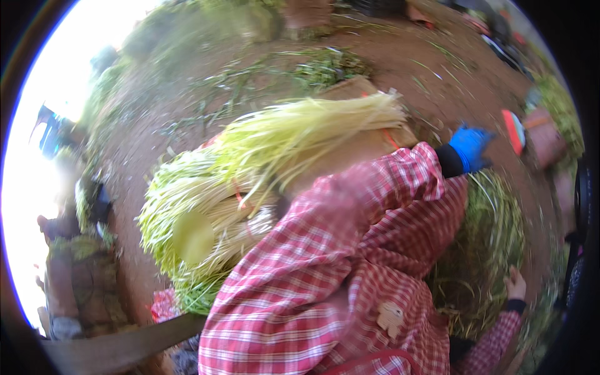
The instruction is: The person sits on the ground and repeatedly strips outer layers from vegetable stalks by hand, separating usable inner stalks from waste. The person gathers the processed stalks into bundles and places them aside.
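Note:
My left hand (468,147), in a blue glove, reaches out to the right above the ground. Its fingers are blurred but look spread, with nothing visible in them. At the lower right, my bare right hand (515,283) is beside a heap of green stalks and leaves (490,225); whether it touches the heap is unclear. Left of my gloved hand, a loose bunch of long, pale yellow-green, chive-like stalks (318,122) lies across a brown board (323,164). Beside it are stacked bundles of the same stalks (197,201), with red ties (238,193) around some.
Brown earth (450,79) has scattered leaves and a green pile of trimmings (333,68). A wooden plank (126,342) crosses the lower left near a red packet (165,304). A red-and-white object (514,131) is at the right. My red plaid smock (290,281) blocks the lower middle.

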`<state>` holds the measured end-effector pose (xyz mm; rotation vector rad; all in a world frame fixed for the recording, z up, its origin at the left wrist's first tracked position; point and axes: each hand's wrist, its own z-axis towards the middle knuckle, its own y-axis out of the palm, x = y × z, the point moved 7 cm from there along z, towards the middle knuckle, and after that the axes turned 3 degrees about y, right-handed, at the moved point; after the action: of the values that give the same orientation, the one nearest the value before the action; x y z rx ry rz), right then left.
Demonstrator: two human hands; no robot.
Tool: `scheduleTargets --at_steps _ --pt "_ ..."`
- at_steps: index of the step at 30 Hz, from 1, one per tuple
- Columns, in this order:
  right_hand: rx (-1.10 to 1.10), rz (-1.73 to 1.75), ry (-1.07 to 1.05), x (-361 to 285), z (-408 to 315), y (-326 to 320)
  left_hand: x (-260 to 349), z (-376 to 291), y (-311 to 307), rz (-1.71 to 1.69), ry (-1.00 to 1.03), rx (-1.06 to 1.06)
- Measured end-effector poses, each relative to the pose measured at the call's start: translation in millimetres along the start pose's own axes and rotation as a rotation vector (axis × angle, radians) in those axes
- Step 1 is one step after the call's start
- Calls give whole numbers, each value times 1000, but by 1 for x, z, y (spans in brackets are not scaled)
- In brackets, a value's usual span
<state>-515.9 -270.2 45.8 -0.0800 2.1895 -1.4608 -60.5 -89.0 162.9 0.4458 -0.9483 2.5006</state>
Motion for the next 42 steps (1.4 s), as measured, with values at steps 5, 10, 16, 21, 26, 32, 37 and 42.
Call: scheduleTargets --at_steps 5,10,16,21,26,32,37,42 --pt "61 157 -14 18 -37 3 169 -46 121 -275 388 -380" --pt "126 159 354 92 -75 38 202 -175 238 -593 262 -1018" --pt "294 273 230 130 -29 123 181 -244 295 -469 286 -1309" --pt "429 537 464 173 34 155 159 -260 329 -381 154 -1472" --pt "339 -147 642 173 89 166 161 -267 346 -461 81 -1524" --pt "169 -65 477 124 98 142 179 -244 359 -620 104 -1472" --pt "379 712 18 38 4 100 183 -243 367 -669 182 -1259" --pt "428 393 142 1 -56 101 141 -252 379 -684 -185 -1108"
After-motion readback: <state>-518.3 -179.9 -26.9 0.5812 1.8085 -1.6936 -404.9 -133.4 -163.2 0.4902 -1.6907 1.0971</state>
